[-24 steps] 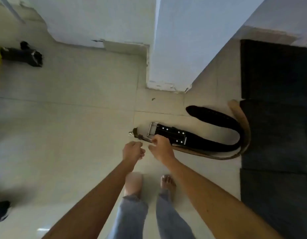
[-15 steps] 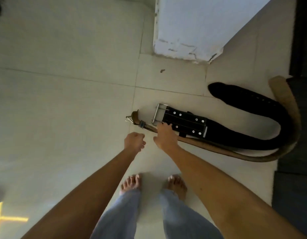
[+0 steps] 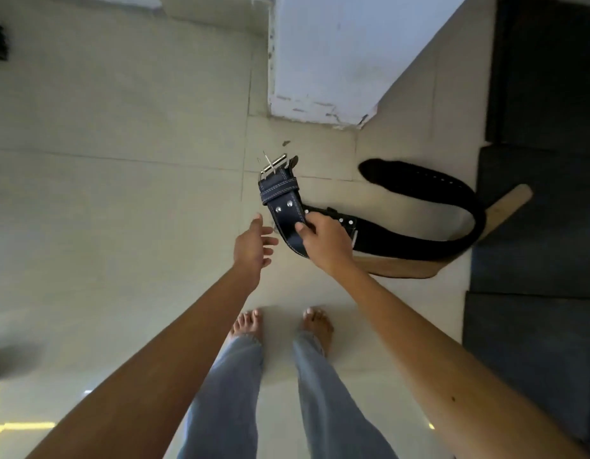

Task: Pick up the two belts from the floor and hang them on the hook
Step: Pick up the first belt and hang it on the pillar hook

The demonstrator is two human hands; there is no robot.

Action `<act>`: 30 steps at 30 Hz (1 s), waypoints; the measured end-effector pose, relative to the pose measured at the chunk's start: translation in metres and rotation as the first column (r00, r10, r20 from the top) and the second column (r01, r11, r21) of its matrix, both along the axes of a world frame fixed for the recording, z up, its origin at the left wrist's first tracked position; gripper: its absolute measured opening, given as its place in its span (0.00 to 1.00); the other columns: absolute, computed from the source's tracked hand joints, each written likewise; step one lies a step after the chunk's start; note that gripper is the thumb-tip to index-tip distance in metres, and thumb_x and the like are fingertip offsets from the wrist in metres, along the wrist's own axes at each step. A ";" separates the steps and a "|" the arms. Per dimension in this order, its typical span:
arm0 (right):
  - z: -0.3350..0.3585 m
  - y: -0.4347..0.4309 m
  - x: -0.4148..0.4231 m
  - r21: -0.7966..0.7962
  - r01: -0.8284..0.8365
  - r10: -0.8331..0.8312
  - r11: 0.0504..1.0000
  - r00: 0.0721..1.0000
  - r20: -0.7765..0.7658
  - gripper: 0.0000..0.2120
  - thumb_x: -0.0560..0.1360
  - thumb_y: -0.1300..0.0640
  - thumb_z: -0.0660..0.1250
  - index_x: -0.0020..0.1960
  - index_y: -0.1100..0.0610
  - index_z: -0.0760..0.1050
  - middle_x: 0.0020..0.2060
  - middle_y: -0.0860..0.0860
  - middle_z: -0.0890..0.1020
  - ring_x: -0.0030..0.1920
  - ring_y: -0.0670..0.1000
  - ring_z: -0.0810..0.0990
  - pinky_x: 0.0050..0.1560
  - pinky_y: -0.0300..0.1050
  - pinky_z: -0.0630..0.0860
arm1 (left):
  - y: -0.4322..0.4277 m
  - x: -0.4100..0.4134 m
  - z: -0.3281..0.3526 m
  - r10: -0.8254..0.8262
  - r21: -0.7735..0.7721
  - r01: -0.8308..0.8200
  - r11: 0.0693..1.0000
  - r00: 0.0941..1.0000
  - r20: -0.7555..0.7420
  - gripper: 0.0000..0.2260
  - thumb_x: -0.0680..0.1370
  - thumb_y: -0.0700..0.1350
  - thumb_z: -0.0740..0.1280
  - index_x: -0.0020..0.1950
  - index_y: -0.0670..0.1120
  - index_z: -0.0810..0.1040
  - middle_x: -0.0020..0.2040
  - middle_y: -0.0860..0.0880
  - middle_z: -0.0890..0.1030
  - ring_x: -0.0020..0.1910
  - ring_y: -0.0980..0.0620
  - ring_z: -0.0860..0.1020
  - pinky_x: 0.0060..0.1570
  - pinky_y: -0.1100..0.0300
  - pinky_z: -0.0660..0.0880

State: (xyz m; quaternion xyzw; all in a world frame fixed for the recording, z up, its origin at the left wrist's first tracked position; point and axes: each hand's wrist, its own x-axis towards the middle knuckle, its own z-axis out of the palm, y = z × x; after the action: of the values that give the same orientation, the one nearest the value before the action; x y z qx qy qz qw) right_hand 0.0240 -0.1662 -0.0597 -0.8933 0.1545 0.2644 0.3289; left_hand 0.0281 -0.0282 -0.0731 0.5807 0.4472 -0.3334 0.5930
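Head view, frame centre: our right hand (image 3: 323, 241) now grips the black leather belt's (image 3: 419, 240) buckle end, lifted off the pale tiled floor (image 3: 121, 193); our left hand (image 3: 252, 248) opens beside it, so pickup has begun.

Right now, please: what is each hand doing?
Left hand: open, fingers spread, holding nothing.
Right hand: closed on the black belt near its buckle end.
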 end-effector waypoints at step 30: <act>0.659 -0.016 -0.036 0.761 0.167 -0.621 0.627 0.697 0.359 0.17 0.73 0.49 0.71 0.53 0.61 0.80 0.51 0.61 0.85 0.53 0.58 0.85 0.60 0.61 0.78 | -0.050 -0.033 0.673 -0.005 -0.076 0.168 0.983 0.437 0.900 0.15 0.79 0.50 0.64 0.44 0.38 0.80 0.42 0.37 0.82 0.43 0.40 0.81 0.48 0.43 0.77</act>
State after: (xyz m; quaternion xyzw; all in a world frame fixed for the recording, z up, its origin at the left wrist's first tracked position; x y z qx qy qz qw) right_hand -0.0117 -0.1822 0.5991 -0.6831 0.1399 -0.0750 0.7129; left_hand -0.0051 -0.0782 0.6002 0.6434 0.0085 -0.0396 0.7645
